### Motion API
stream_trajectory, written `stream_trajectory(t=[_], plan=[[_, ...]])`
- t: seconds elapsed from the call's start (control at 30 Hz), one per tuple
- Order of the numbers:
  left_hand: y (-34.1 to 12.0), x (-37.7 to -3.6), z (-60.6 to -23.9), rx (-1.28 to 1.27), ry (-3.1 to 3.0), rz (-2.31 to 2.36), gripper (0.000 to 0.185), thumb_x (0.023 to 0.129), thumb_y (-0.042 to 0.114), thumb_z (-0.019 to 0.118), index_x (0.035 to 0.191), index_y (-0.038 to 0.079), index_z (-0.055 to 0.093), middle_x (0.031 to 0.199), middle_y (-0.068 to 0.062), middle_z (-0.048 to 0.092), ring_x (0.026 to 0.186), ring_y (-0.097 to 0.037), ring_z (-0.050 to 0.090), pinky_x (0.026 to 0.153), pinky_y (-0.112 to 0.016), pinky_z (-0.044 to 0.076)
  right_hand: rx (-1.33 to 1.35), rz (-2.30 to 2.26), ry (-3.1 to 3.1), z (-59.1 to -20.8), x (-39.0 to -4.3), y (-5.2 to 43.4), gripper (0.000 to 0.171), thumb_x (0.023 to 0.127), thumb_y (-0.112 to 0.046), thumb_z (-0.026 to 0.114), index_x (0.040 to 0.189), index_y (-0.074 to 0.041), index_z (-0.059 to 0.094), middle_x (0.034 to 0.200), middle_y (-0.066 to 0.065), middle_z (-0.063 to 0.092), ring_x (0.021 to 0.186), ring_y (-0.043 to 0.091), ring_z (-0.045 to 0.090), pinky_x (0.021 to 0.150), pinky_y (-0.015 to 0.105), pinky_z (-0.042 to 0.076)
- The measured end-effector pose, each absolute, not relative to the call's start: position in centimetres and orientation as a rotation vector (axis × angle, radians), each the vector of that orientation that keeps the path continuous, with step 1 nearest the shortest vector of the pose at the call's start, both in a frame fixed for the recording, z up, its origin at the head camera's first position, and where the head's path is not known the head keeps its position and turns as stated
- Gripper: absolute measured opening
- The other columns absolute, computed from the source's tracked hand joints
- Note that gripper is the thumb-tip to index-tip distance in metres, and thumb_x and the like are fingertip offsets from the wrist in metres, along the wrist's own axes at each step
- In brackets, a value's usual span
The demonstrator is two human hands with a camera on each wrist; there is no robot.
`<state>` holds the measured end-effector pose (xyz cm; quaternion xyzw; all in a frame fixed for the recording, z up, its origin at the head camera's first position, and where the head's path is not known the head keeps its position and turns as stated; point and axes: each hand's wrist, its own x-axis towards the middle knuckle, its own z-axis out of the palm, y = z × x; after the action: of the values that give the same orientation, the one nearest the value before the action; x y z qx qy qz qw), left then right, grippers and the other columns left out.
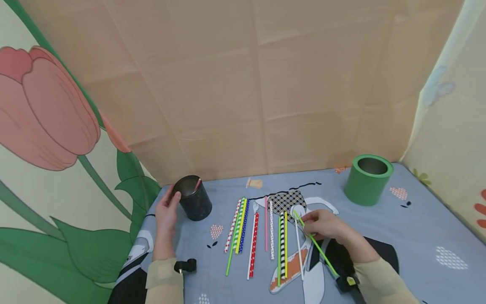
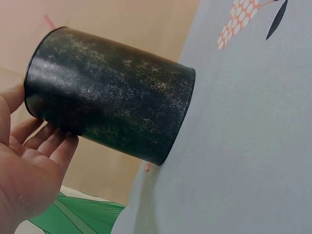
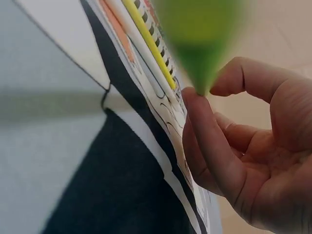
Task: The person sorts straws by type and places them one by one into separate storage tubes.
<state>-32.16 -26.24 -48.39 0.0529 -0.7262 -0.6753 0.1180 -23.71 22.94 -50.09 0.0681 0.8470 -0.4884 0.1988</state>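
A black cylindrical cup (image 1: 195, 202) stands at the back left of the cloth, a pink straw (image 1: 198, 184) poking out of it. My left hand (image 1: 167, 213) holds the cup near its rim. In the left wrist view the cup's dark, mottled wall (image 2: 112, 92) shows, with the left hand's fingers (image 2: 41, 144) against its side. My right hand (image 1: 325, 226) pinches a bright green straw (image 1: 322, 254) between thumb and fingers, over the cloth. Seen from the right wrist, that straw is a blurred green shape (image 3: 202, 44) close to the camera.
Several straws lie in a loose row: red-dotted white (image 1: 232, 226), blue (image 1: 244, 228), red (image 1: 254, 245), pink (image 1: 266, 223), black-striped (image 1: 282, 245) and white (image 1: 298, 249). A green cylindrical container (image 1: 363, 190) stands at the back right. A brown sheet (image 1: 258, 97) hangs behind the printed cloth (image 1: 417, 261).
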Motion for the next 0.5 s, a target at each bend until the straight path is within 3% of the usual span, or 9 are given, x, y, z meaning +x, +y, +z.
stream_trajectory(t=[0.2,0.5], plan=[[-26.3,-32.5,-48.4,0.133,-2.133,-1.955,0.065,0.107,0.040,0.067,0.164,0.017,0.045,0.168,-0.005,0.042,0.153,-0.022,0.039,0.126,-0.043,0.031,0.145,-1.419,2.333,-50.0,-24.1,23.6,0.044,0.092,-0.015,0.072,0.131,0.005,0.064,0.106,0.011,0.066,0.089,0.022,0.065,0.076,0.039,0.063],[-26.4,-32.6,-48.8,0.154,-2.133,-1.923,0.064,0.108,0.036,0.067,0.164,0.013,0.046,0.168,-0.010,0.042,0.152,-0.026,0.041,0.125,-0.046,0.032,0.070,-1.652,2.234,-49.5,-23.8,25.1,0.048,0.102,-0.015,0.066,0.141,0.012,0.053,0.123,0.023,0.067,0.098,0.025,0.069,0.079,0.043,0.065]])
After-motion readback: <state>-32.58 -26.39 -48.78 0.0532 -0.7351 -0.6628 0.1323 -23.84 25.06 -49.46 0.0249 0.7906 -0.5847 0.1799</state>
